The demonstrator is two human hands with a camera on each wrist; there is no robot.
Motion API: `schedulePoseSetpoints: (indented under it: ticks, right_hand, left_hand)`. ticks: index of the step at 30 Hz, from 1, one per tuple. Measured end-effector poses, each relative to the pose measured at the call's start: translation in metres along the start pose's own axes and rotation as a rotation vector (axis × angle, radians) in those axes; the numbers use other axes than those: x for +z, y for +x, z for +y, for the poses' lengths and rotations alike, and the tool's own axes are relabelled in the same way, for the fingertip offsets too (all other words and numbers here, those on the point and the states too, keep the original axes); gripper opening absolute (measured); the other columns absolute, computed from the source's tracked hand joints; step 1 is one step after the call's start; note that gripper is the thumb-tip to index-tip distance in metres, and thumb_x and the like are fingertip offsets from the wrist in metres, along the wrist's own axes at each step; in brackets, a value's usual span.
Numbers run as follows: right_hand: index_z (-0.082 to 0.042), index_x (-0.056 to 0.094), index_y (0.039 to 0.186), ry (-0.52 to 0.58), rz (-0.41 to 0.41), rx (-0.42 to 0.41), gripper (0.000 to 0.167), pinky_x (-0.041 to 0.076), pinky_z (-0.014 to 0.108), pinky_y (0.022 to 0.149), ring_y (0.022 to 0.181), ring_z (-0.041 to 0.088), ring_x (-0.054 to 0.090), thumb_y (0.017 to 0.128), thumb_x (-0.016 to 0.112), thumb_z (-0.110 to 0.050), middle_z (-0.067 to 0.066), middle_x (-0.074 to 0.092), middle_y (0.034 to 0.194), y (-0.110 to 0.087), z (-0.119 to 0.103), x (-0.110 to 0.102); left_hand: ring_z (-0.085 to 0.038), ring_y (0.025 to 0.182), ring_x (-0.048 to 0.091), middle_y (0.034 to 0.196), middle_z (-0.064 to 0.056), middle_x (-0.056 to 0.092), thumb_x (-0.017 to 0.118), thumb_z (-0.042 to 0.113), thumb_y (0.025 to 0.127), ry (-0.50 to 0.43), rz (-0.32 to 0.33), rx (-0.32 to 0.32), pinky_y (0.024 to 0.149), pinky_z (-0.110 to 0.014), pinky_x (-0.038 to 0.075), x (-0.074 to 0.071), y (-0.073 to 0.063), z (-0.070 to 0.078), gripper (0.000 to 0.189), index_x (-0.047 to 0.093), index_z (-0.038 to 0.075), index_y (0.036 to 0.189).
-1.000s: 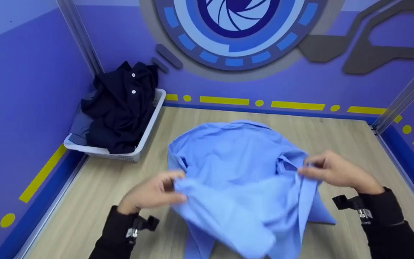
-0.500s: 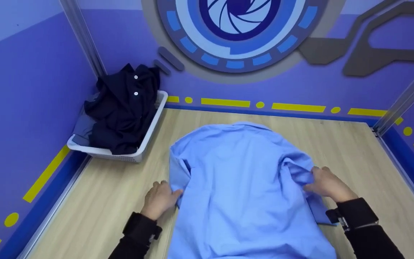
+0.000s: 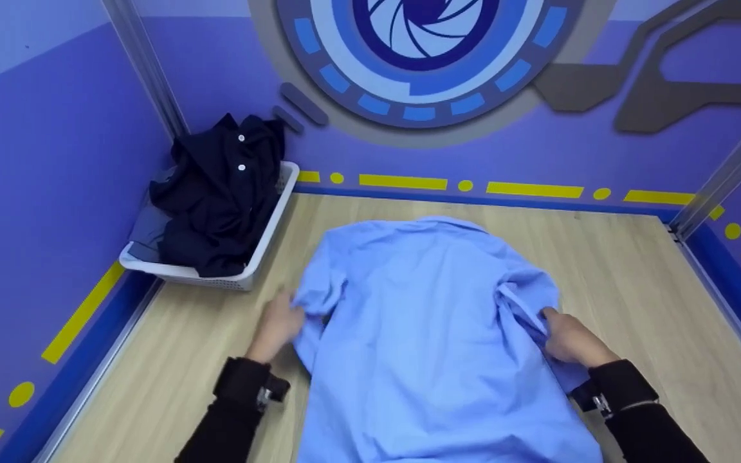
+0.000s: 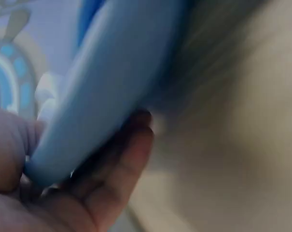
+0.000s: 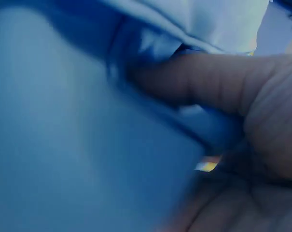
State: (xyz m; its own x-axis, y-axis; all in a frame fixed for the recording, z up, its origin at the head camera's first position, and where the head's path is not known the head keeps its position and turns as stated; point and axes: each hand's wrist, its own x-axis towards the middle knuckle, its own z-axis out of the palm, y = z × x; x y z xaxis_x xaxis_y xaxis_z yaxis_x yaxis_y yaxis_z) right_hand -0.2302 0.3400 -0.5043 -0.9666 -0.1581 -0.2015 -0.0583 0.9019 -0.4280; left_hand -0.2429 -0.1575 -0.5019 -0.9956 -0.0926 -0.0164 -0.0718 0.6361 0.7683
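A light blue shirt (image 3: 422, 334) lies spread on the wooden table, collar toward the back wall, its lower end running out of the head view. My left hand (image 3: 277, 325) pinches the left sleeve (image 3: 320, 283) between thumb and fingers; in the left wrist view a fold of blue cloth (image 4: 102, 82) runs between the thumb and the fingers (image 4: 131, 159). On the other side, my right hand (image 3: 570, 337) grips the right sleeve (image 3: 534, 292) near the shirt's side. The right wrist view has the thumb (image 5: 199, 79) pressed into the bunched cloth (image 5: 78, 135), with the fingertips hidden.
At the back left stands a white basket (image 3: 271, 235) heaped with dark navy clothing (image 3: 216, 199) that has white buttons. Purple walls (image 3: 55, 161) with metal corner posts (image 3: 148, 71) enclose the table (image 3: 628, 276) at the left, back and right.
The shirt's lower part has come down flat toward me. My left hand has lifted the left sleeve outward and up; my right hand has shifted slightly inward at the right sleeve.
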Motion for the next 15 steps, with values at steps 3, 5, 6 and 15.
schedulePoseSetpoints:
  ticks: [3,5,6,15]
  right_hand:
    - [0.019,0.058,0.123,-0.035,0.072,0.0,0.048,0.052,0.062,0.085,0.096,0.048,0.062,0.076,0.052,0.012,0.036,0.063,0.105,-0.002,0.003,-0.01]
    - [0.017,0.064,0.119,-0.063,0.175,0.011,0.044,0.05,0.063,0.084,0.096,0.053,0.059,0.076,0.053,0.012,0.036,0.062,0.102,-0.004,0.004,-0.016]
    - [0.016,0.067,0.115,-0.082,0.248,0.007,0.041,0.049,0.063,0.081,0.093,0.055,0.057,0.076,0.054,0.012,0.036,0.062,0.099,-0.006,0.004,-0.019]
    - [0.015,0.069,0.102,-0.156,0.648,-0.116,0.034,0.04,0.066,0.072,0.09,0.057,0.048,0.068,0.067,0.01,0.038,0.06,0.107,-0.006,-0.009,-0.02]
  left_hand:
    - [-0.04,0.078,0.064,0.096,-0.024,0.067,0.055,-0.002,0.091,0.098,0.231,0.091,0.066,-0.051,0.05,-0.024,0.01,0.007,0.018,0.055,-0.001,0.109]
    - [-0.043,0.078,0.064,0.091,-0.02,0.065,0.056,-0.005,0.087,0.173,0.384,0.193,0.064,-0.055,0.048,-0.035,0.013,0.014,0.02,0.056,0.002,0.106]
    - [-0.045,0.077,0.063,0.091,-0.019,0.064,0.057,-0.007,0.086,0.197,0.441,0.245,0.062,-0.056,0.048,-0.039,0.013,0.018,0.023,0.058,0.003,0.106]
    - [-0.032,0.067,0.062,0.078,-0.012,0.064,0.066,-0.019,0.059,0.336,0.332,0.706,0.059,-0.044,0.05,0.001,-0.013,0.055,0.033,0.064,0.003,0.083]
